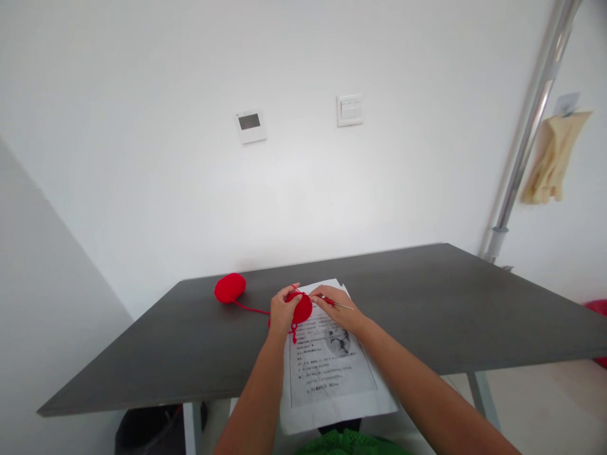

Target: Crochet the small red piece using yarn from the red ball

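My left hand (283,308) pinches a round red crochet piece (302,308) at its left side, and a short red tail dangles below it. In my right hand (334,303) is a crochet hook (339,306) with a red grip and a metal shaft pointing right. The fingertips of that hand sit close to the piece's right edge; whether the hook's tip is in a stitch is too small to tell. Red yarn (251,309) runs from my left hand to a red yarn ball (230,288) at the left. Both hands are above a printed sheet (327,379).
The dark grey table (403,284) stands against a white wall. The sheet overhangs its front edge. A black bin (147,430) is below on the left. Pale gloves (554,158) hang beside a metal pipe (531,126) at the right.
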Tool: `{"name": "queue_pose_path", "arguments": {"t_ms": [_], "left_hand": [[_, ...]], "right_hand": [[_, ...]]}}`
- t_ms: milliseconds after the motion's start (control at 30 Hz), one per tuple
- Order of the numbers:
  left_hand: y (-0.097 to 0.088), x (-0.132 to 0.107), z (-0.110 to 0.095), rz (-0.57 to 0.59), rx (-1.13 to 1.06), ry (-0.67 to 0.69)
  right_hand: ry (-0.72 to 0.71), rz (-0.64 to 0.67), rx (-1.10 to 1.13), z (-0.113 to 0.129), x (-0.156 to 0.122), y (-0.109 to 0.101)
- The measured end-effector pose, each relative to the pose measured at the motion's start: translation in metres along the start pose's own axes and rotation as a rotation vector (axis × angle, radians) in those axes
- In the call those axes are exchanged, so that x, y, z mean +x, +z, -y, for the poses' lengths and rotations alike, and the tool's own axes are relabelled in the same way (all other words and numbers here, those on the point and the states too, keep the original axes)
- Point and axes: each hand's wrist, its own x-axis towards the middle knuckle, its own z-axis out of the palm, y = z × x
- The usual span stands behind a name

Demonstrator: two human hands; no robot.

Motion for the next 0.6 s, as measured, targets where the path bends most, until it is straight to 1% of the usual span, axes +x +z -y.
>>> {"name": "queue_pose_path", "arguments": {"t_ms": [200,300,400,433,600], "left_hand": [[0.0017,-0.0032,-0.0034,0.041,0.036,0.055],[0.0027,-0.0051,-0.0073,0.067,0.064,0.065],[0.0034,-0.0058,-0.0091,0.095,0.109,0.056],[0.0035,-0.0058,-0.0088,0.117,0.118,0.045],[0.0044,-0.0041,-0.0015,0.216,0.087,0.008]], "right_hand": [[0.034,0.003,0.102,0.0033,0.0019,0.0006],[0.110,-0.025,0.166,0.0032,0.0032,0.0031],[0.228,-0.057,0.273,0.0019,0.0045,0.0051],[0.248,-0.070,0.296,0.0016,0.0048,0.0054],[0.274,-0.107,0.333,0.0017,0.0045,0.0042]]}}
